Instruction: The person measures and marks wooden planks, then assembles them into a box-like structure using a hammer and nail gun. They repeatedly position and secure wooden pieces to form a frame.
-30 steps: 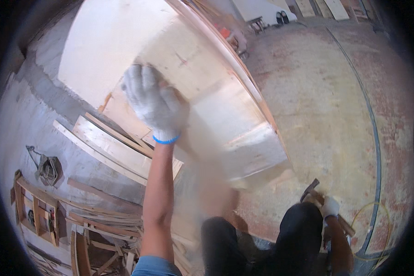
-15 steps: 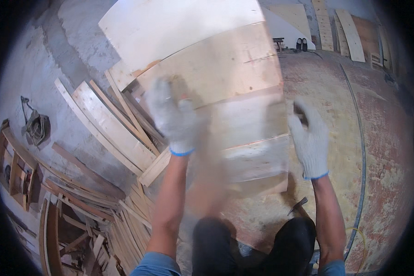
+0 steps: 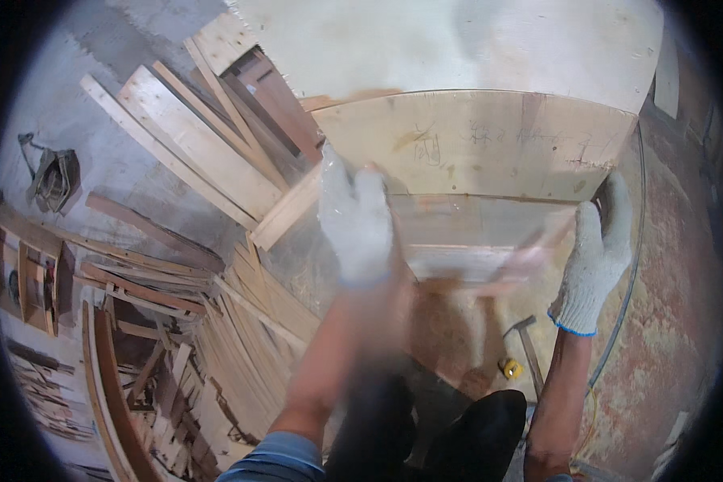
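Observation:
A large pale wooden piece [image 3: 466, 145] fills the upper middle, with handwritten marks across its curved front board. Behind that board rises a wide light panel [image 3: 458, 48]. My left hand [image 3: 355, 217], in a white knitted glove, holds the board's lower left side, thumb toward the front. At the lower right corner, my gloved right hand [image 3: 601, 249] closes around the edge; some of its fingers pass out of sight behind the wood. Below the board, a lighter strip or ledge [image 3: 466, 257] shows, partly smeared by motion.
A hammer [image 3: 530, 345] and a yellow tape measure [image 3: 510, 369] lie near my right knee. Long boards [image 3: 193, 145] lean on the left, above stacks of narrow strips [image 3: 249, 321] and offcuts. A dark hose [image 3: 631, 265] runs along the floor at right.
The wooden piece has tilted, and its front board now sits farther right in view. My right hand has moved from beside it to its corner. My left hand has shifted right and lower.

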The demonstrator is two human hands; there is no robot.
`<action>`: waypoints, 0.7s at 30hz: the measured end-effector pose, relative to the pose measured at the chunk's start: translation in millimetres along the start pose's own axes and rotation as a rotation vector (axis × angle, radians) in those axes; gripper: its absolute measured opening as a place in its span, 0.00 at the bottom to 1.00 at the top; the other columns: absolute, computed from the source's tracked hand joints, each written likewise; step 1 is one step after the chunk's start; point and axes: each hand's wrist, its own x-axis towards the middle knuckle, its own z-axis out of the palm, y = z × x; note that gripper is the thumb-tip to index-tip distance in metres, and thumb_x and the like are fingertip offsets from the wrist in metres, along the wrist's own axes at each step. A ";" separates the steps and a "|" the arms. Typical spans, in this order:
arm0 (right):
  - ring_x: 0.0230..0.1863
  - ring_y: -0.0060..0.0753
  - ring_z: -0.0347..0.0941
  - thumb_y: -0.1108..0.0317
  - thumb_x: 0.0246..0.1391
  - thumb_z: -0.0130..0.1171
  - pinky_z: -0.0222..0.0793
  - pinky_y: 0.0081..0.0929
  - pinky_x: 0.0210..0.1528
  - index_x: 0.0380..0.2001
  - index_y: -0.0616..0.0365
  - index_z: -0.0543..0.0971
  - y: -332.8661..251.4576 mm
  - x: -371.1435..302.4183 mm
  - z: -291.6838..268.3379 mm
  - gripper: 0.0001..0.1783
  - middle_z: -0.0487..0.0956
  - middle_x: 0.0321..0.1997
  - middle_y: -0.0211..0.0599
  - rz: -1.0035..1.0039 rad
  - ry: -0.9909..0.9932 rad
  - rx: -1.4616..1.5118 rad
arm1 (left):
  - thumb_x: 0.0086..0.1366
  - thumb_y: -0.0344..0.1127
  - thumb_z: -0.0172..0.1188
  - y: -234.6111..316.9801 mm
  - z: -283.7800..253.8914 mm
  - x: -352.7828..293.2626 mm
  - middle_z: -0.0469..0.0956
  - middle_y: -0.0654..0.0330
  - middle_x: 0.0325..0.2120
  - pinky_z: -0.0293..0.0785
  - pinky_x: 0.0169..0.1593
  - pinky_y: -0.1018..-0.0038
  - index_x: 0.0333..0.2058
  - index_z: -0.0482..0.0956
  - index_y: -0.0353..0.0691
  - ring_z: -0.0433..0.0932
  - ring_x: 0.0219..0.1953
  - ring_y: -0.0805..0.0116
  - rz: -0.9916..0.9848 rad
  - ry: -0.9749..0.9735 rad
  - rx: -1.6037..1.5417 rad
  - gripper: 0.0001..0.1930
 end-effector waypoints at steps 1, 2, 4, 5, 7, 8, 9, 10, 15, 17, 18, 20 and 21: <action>0.61 0.39 0.75 0.76 0.61 0.54 0.68 0.34 0.65 0.65 0.67 0.71 -4.0 -2.3 3.0 0.28 0.77 0.63 0.49 -0.002 -0.009 0.021 | 0.71 0.40 0.56 2.4 -5.9 2.0 0.72 0.38 0.61 0.62 0.67 0.65 0.65 0.64 0.21 0.72 0.62 0.50 -0.025 0.001 0.023 0.32; 0.62 0.38 0.75 0.76 0.62 0.53 0.68 0.34 0.66 0.65 0.67 0.72 -2.5 -0.7 1.6 0.27 0.77 0.63 0.49 -0.003 -0.002 0.023 | 0.71 0.39 0.57 3.9 -1.3 1.8 0.73 0.39 0.60 0.63 0.66 0.65 0.65 0.65 0.22 0.73 0.60 0.51 -0.050 0.001 0.038 0.31; 0.63 0.38 0.74 0.76 0.62 0.53 0.67 0.34 0.67 0.65 0.67 0.72 -4.1 4.2 -3.9 0.27 0.76 0.64 0.48 0.065 -0.027 0.043 | 0.70 0.38 0.58 1.2 3.7 2.5 0.75 0.41 0.56 0.65 0.63 0.65 0.64 0.66 0.23 0.74 0.57 0.53 -0.030 -0.005 0.160 0.30; 0.64 0.38 0.73 0.75 0.62 0.53 0.66 0.34 0.67 0.65 0.67 0.72 -5.4 7.2 -8.7 0.27 0.76 0.64 0.48 0.134 -0.046 0.068 | 0.70 0.38 0.58 -6.9 1.8 6.1 0.76 0.43 0.55 0.66 0.62 0.65 0.63 0.68 0.23 0.75 0.55 0.55 0.028 -0.016 0.262 0.29; 0.65 0.37 0.72 0.73 0.63 0.56 0.66 0.32 0.67 0.63 0.68 0.73 -4.2 14.4 -16.3 0.25 0.75 0.65 0.46 0.231 -0.036 0.046 | 0.69 0.36 0.59 -16.7 -7.4 13.9 0.77 0.46 0.52 0.68 0.60 0.65 0.60 0.70 0.24 0.75 0.52 0.58 0.043 -0.090 0.332 0.26; 0.64 0.36 0.72 0.72 0.63 0.57 0.68 0.32 0.67 0.62 0.68 0.73 0.4 15.2 -23.5 0.25 0.75 0.64 0.46 0.274 -0.026 0.096 | 0.69 0.36 0.60 -18.0 -11.5 19.6 0.78 0.47 0.51 0.69 0.59 0.65 0.59 0.71 0.24 0.75 0.51 0.59 0.005 -0.157 0.302 0.25; 0.64 0.36 0.72 0.71 0.64 0.57 0.69 0.33 0.66 0.62 0.68 0.73 4.8 10.3 -29.6 0.25 0.76 0.63 0.46 0.324 -0.016 0.161 | 0.69 0.36 0.60 -13.9 -17.5 23.8 0.78 0.48 0.50 0.69 0.58 0.65 0.57 0.72 0.25 0.75 0.50 0.60 -0.028 -0.221 0.289 0.24; 0.63 0.36 0.73 0.70 0.64 0.58 0.71 0.32 0.65 0.61 0.68 0.74 11.5 0.7 -30.3 0.24 0.76 0.61 0.46 0.439 0.024 0.416 | 0.68 0.35 0.61 -7.5 -17.8 24.4 0.79 0.53 0.46 0.71 0.53 0.69 0.53 0.74 0.26 0.75 0.46 0.64 -0.021 -0.239 0.297 0.20; 0.60 0.37 0.75 0.67 0.67 0.54 0.74 0.34 0.63 0.59 0.66 0.73 25.0 -44.0 3.1 0.21 0.77 0.57 0.47 0.571 0.028 1.519 | 0.73 0.34 0.58 -6.9 -28.7 42.3 0.74 0.63 0.34 0.73 0.45 0.74 0.37 0.73 0.38 0.71 0.35 0.75 -0.232 -0.358 0.154 0.07; 0.60 0.37 0.75 0.68 0.68 0.52 0.76 0.35 0.62 0.58 0.66 0.73 -2.5 -35.2 17.2 0.19 0.77 0.55 0.46 0.746 0.227 1.515 | 0.73 0.32 0.57 0.2 -27.0 43.9 0.74 0.62 0.32 0.77 0.47 0.71 0.38 0.72 0.37 0.73 0.34 0.74 -0.244 -0.391 0.054 0.06; 0.59 0.37 0.75 0.69 0.68 0.52 0.76 0.35 0.62 0.57 0.66 0.73 8.7 -41.8 30.9 0.18 0.77 0.55 0.46 0.681 0.227 1.452 | 0.73 0.32 0.56 -3.4 -29.2 42.0 0.75 0.62 0.32 0.78 0.48 0.69 0.39 0.72 0.37 0.73 0.34 0.74 -0.254 -0.402 0.003 0.05; 0.59 0.37 0.76 0.70 0.68 0.52 0.77 0.36 0.60 0.57 0.65 0.74 34.6 -48.5 56.0 0.17 0.78 0.53 0.45 0.651 0.236 1.376 | 0.73 0.29 0.55 -21.3 -40.2 60.3 0.76 0.60 0.32 0.82 0.49 0.64 0.40 0.71 0.37 0.77 0.33 0.70 -0.336 -0.470 -0.029 0.03; 0.59 0.37 0.76 0.70 0.68 0.53 0.78 0.36 0.59 0.56 0.65 0.75 40.1 -47.7 55.7 0.17 0.78 0.53 0.44 0.677 0.240 1.362 | 0.73 0.29 0.55 -21.3 -37.9 60.5 0.76 0.60 0.33 0.83 0.49 0.64 0.40 0.71 0.37 0.78 0.33 0.70 -0.353 -0.486 -0.031 0.03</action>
